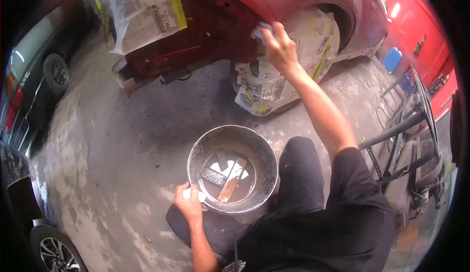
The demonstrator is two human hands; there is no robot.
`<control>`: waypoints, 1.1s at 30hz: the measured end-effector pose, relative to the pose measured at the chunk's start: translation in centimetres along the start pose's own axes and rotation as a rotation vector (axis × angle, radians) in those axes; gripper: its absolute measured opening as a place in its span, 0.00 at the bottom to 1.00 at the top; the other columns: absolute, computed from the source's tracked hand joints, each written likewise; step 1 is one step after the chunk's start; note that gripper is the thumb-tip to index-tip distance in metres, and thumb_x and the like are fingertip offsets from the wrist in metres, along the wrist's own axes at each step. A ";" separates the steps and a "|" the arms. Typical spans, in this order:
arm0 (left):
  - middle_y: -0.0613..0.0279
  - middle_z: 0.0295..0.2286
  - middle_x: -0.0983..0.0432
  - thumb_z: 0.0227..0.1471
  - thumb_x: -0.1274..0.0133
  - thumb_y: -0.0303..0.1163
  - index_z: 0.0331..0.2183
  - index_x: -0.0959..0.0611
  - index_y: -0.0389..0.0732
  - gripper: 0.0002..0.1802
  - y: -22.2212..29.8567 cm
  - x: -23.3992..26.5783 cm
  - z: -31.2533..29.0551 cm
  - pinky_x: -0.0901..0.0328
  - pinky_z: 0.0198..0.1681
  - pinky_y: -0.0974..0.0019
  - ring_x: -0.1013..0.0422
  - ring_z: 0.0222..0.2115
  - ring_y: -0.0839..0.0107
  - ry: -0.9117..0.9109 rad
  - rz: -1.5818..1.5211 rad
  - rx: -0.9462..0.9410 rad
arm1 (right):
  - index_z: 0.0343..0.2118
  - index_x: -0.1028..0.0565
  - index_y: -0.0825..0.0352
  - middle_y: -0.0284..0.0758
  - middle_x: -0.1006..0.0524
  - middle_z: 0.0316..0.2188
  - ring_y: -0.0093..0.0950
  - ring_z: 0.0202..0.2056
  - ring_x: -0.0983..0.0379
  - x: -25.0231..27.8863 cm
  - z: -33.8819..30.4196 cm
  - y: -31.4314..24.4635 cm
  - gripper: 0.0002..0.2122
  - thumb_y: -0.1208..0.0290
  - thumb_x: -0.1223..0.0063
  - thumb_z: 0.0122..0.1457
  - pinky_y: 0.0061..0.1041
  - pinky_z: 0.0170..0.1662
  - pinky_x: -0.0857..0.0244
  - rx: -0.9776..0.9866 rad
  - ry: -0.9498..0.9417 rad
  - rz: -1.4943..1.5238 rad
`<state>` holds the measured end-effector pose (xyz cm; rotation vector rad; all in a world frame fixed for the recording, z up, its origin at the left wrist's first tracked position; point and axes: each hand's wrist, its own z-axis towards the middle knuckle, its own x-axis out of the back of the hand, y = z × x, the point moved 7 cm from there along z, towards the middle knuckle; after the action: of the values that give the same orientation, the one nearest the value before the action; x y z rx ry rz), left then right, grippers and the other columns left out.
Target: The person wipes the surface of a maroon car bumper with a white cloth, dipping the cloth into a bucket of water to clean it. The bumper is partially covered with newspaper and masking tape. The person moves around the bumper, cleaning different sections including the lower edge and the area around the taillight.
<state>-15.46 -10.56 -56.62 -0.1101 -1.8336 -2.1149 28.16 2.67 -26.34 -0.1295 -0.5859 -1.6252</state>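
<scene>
The gray floor (122, 144) has pale and dark patches. A round bucket (267, 166) stands on it in the middle. A tiny brown bit (148, 239) lies near left. A paper-covered wheel (262, 83) stands far right.

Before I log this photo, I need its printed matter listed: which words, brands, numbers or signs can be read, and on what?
Hanging newspaper: a few large words are legible, not copied here; the finer print is too small.
Newspaper over the wheel: scattered letters, not copied here; most are too small or blurred.
Bucket: no lettering I can make out.
Blue container: none I can make out.
</scene>
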 end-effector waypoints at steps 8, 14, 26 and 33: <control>0.59 0.27 0.22 0.51 0.39 0.24 0.33 0.18 0.30 0.08 0.4 0.3 0.3 0.31 0.35 0.66 0.26 0.29 0.73 0.012 0.002 -0.041 | 0.47 0.23 0.59 0.40 0.26 0.46 0.39 0.38 0.20 2.7 4.7 -5.4 0.20 0.81 0.42 0.50 0.35 0.33 0.21 0.080 0.226 0.253; 0.50 0.29 0.20 0.48 0.37 0.25 0.34 0.17 0.30 0.11 0.8 -0.1 -0.1 0.31 0.39 0.57 0.23 0.32 0.58 0.048 -0.005 0.058 | 0.43 0.25 0.59 0.38 0.31 0.38 0.36 0.35 0.23 -2.6 14.3 -11.7 0.17 0.79 0.42 0.49 0.31 0.29 0.22 0.234 0.416 0.242; 0.52 0.26 0.20 0.48 0.36 0.25 0.33 0.17 0.31 0.10 0.9 -0.1 0.5 0.29 0.34 0.61 0.23 0.27 0.65 0.051 -0.056 0.004 | 0.46 0.25 0.59 0.41 0.30 0.39 0.42 0.32 0.22 -10.5 6.5 -21.9 0.16 0.78 0.44 0.54 0.39 0.28 0.23 0.162 0.179 0.609; 0.51 0.26 0.21 0.48 0.36 0.25 0.34 0.18 0.31 0.11 0.8 0.6 0.3 0.30 0.34 0.61 0.23 0.27 0.62 0.025 -0.064 0.010 | 0.51 0.24 0.56 0.39 0.29 0.43 0.38 0.37 0.21 -9.9 7.7 -24.9 0.20 0.77 0.41 0.53 0.36 0.32 0.22 0.375 0.066 0.519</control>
<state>-15.85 -10.44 -55.66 -0.0235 -1.8564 -2.1399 3.96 15.67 -31.22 0.0493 -0.7263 -0.9968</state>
